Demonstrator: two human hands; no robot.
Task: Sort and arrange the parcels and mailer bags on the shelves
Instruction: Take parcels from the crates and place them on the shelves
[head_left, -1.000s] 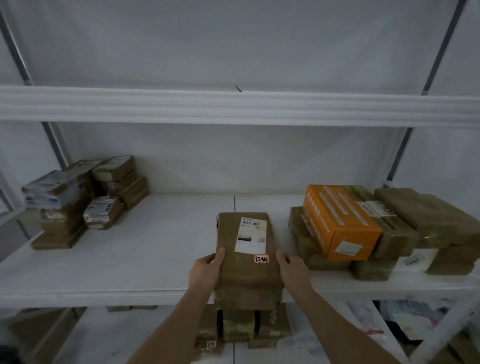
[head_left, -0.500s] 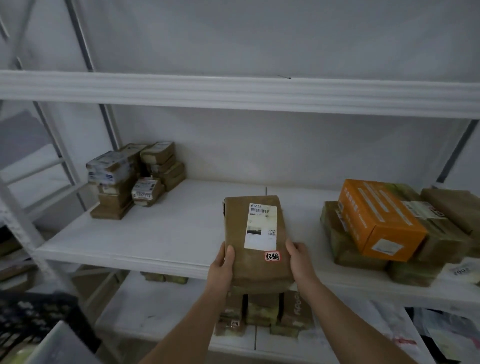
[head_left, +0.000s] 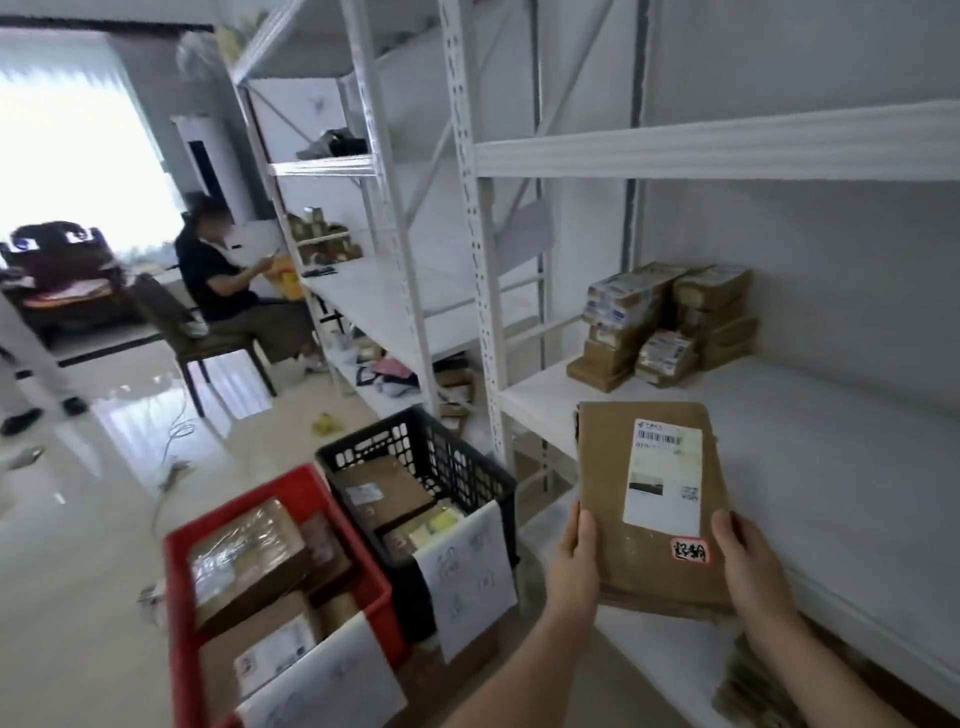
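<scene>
I hold a flat brown parcel (head_left: 608, 499) with a white shipping label and a small red sticker, lifted in front of the white middle shelf (head_left: 810, 441). My left hand (head_left: 574, 564) grips its lower left edge and my right hand (head_left: 753, 566) grips its lower right edge. A stack of small brown and labelled parcels (head_left: 670, 325) sits at the shelf's far left end. On the floor to the left stand a black crate (head_left: 467, 467) and a red crate (head_left: 179, 618), both with parcels inside and paper signs on their sides.
White shelf uprights (head_left: 478, 249) rise between the crates and the shelf. More parcels lie on the bottom shelf at lower right (head_left: 753, 686). A person (head_left: 223, 280) sits on a chair (head_left: 192, 338) at another shelf unit further left; cables lie on the glossy floor.
The view has swung far left, bringing the crates, the room and the seated person into sight. The parcel has come off the shelf edge and stays gripped in both hands.
</scene>
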